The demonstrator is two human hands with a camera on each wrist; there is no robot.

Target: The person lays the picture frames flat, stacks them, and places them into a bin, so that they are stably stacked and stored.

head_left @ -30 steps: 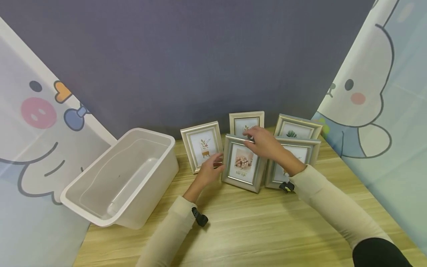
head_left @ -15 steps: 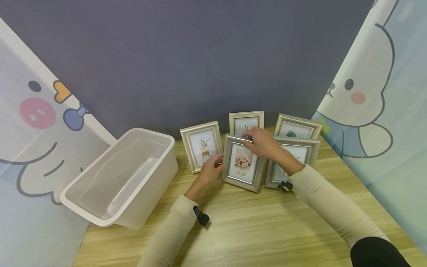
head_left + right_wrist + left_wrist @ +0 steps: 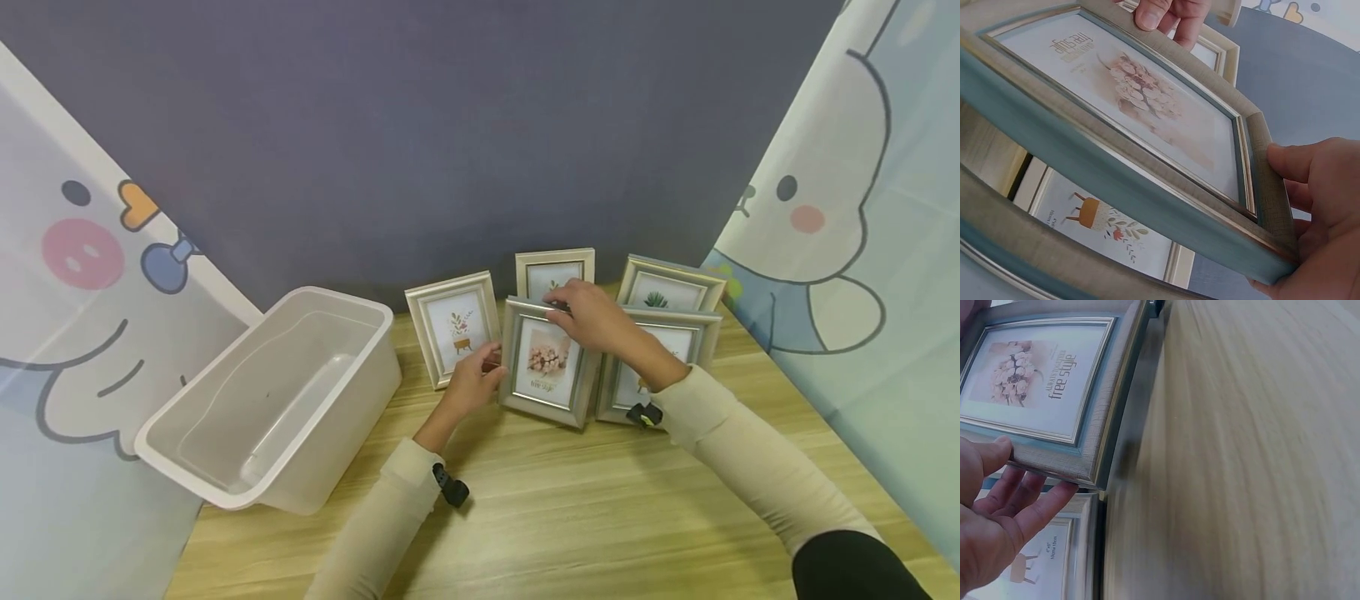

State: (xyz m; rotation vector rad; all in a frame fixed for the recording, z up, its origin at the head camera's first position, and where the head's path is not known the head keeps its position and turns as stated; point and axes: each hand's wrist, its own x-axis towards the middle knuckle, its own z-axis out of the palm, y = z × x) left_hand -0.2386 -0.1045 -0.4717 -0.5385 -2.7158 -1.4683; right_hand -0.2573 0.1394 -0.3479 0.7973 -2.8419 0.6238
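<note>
Wood-grain table (image 3: pixel 570 517); bouquet frame (image 3: pixel 546 367): left hand (image 3: pixel 471 383) grips side, right hand (image 3: pixel 594 321) top.

Booth-like set-up: cartoon-print side panels (image 3: pixel 832 275), dark backdrop (image 3: pixel 450 142), wood-grain table (image 3: pixel 570 517).

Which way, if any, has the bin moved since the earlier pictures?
No; in the head view the bin sits in the same spot on the table, unshifted.

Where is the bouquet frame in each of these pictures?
Head: bouquet frame, right of centre, slightly low.
Left wrist: upper left, partly cut off.
Right wrist: large, slanting across the middle.
Shared landmark: the left hand, pinching its edge.
</note>
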